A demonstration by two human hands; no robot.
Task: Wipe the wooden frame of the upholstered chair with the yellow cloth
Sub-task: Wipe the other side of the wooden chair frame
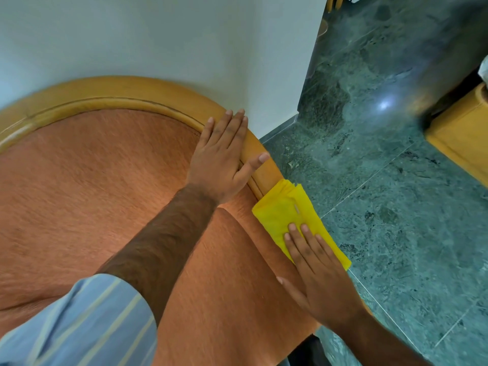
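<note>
A: Head view: left hand (220, 157) lying flat, fingers spread, on curved wooden frame (148, 92) at right side of chair (105, 194); gripping nothing.

B: Right hand (317, 270) pressed open-palmed on yellow cloth (285, 210); cloth draped over frame edge just below left hand, beside orange upholstery; green floor (396, 180) beyond, wall (158, 35) behind.

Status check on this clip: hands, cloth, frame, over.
Left hand flat on wooden frame, open. Right hand open, pressing yellow cloth on frame's right side. Nothing in the way.
</note>
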